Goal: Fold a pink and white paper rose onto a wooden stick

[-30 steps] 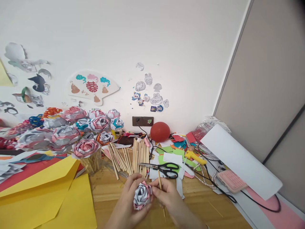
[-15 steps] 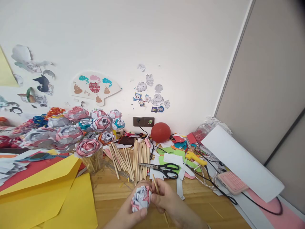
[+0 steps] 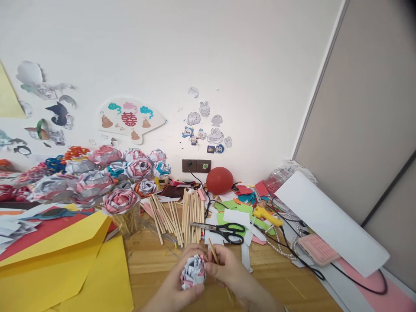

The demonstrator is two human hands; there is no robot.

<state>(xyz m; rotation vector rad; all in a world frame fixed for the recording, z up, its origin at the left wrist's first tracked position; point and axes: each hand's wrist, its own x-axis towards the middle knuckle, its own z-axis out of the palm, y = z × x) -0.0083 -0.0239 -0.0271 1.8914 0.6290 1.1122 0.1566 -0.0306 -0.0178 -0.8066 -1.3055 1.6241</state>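
A white and pink paper flower [image 3: 193, 272] sits in my left hand [image 3: 178, 287], whose fingers and thumb wrap round it. My right hand [image 3: 231, 272] pinches a thin wooden stick [image 3: 212, 250] that slants from upper left to lower right through its grip. The fingertips of my right hand meet the flower's right edge, by a petal. Just beyond both hands lie several wooden sticks [image 3: 193, 214] in rows and a pair of black-handled scissors [image 3: 231, 232].
Finished paper flowers [image 3: 120, 200] crowd the left back. Yellow paper [image 3: 97, 277] covers the left front. A red balloon [image 3: 219, 180], a yellow glue gun [image 3: 267, 216], paper scraps, cables, a pink box-like object [image 3: 317, 249] and a rolled white sheet [image 3: 331, 223] fill the right side.
The flower has turned slightly in my left hand, and the fingers behind it have lifted a little. The stick stays pinched in my right hand, nearly in place.
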